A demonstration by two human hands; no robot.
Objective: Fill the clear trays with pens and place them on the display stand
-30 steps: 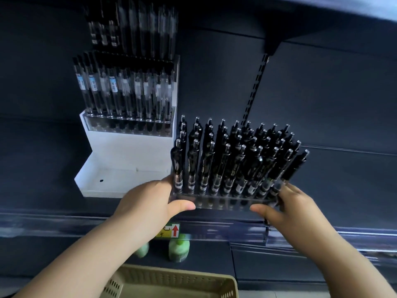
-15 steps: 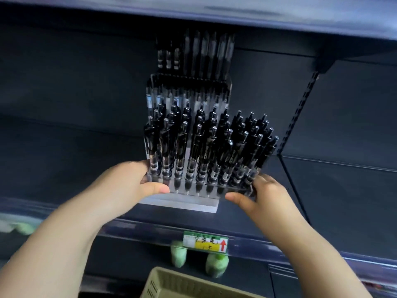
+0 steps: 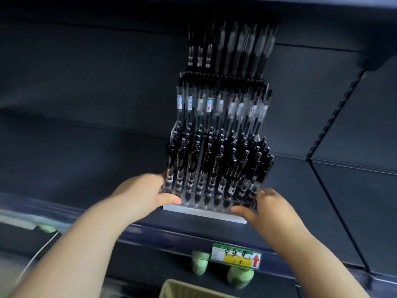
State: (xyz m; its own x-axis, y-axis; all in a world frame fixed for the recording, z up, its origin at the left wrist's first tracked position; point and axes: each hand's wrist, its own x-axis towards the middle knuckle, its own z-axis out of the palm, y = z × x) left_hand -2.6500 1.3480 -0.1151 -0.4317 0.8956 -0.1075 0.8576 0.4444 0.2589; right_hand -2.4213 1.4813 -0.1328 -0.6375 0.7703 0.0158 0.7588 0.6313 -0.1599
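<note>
Left thumb lies across the front-left corner of the clear tray. The other fingers of the left hand are hidden behind the tray's left end, so it reads as a pinch. Right thumb sits under the front-right corner. The right hand curls round the right end, fingertips hidden too. Tray is packed with black pens, tips down, leaning slightly right. It is over the lowest step of the white display stand, at the stand's front edge; cannot tell if seated or just above. 2 rows of stocked pens rise right behind. Risk: tray goes in skewed and catches the step's lip, or tips forward on release and dumps pens toward the basket below. Pushing too deep could knock the rear row.
</note>
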